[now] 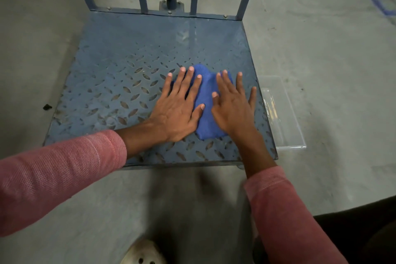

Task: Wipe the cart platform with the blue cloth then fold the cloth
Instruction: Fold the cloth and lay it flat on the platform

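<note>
- Left hand (179, 111) and right hand (232, 107): flat, fingers spread, pressing side by side on the cloth, gripping nothing.
- Bunched blue fabric cloth (206, 103): on the blue diamond-plate steel cart platform (120, 70), right-front area.

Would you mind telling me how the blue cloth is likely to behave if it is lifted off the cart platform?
The blue cloth would probably droop limply, since it lies bunched and flattened under both hands. It looks light for its size. The raised tread on the cart platform may snag it slightly when pushed.

no readable text, label or number shows anywhere (none legible).
</note>
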Motion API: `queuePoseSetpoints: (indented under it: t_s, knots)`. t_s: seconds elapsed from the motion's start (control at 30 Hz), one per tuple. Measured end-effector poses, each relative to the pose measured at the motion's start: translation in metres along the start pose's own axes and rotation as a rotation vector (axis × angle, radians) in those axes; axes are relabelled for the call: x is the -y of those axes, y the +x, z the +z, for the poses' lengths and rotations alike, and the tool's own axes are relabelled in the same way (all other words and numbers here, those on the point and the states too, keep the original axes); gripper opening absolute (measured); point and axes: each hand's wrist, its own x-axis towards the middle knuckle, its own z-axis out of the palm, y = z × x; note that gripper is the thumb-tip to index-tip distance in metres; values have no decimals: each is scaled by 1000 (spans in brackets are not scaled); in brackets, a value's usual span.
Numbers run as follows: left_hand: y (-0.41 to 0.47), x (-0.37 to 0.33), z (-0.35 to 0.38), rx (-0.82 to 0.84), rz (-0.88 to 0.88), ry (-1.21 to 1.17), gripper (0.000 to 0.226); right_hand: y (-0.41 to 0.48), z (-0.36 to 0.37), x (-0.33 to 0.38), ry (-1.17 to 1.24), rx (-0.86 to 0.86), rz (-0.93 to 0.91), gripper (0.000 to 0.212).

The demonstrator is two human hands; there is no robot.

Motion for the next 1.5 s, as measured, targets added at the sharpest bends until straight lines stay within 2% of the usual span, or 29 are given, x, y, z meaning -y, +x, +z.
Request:
queuePoseSetpoints:
  t_s: [0.07,0.2,0.27,0.47,0.57,0.67,0.73,0.77,0.83,0.93,1.0,1.13,1.27,1.37,1.5]
  knots:
    - [-3,10,3,-71,104,33,75,-1,3,4,101,-77,-56,56]
    - [2,20,-3,155,123,9,83,-7,17,0,12,81,-62,55]
    - [6,20,-8,155,112,36,87,-6,12,-3,58,96,-52,58]
    - [-5,10,-20,-39,17,34,81,-45,4,-12,282,-264,-51,54]
    - [-14,-3,-21,-80,12,87,79,-40,6,-9,314,-292,-107,50]
    - [-26,-19,-19,-10,-57,58,84,5,-6,1,351,-183,-213,45]
    - [-33,-28,-18,4,-33,58,83,50,-28,6,385,67,-331,40]
    - [-36,-32,-16,2,2,64,82,73,-40,7,310,230,-416,40]
    - [-42,-37,-12,-7,77,87,82,111,-62,6,1,457,-628,44]
    - [-48,-43,-3,22,145,133,83,129,-88,-7,-284,638,-891,56]
    - [-47,-43,-2,-12,169,153,77,127,-100,-17,-317,659,-1062,58]
    - [-46,-37,1,-86,325,177,59,126,-98,-30,-331,502,-1353,58]
    - [-46,-21,-6,-62,508,172,65,129,-84,-25,-474,530,-1427,75]
    - [-47,-8,-12,-23,576,182,66,133,-78,-21,-459,594,-1433,72]
    - [-54,-4,-15,-31,585,174,64,130,-61,-28,-432,605,-1430,69]
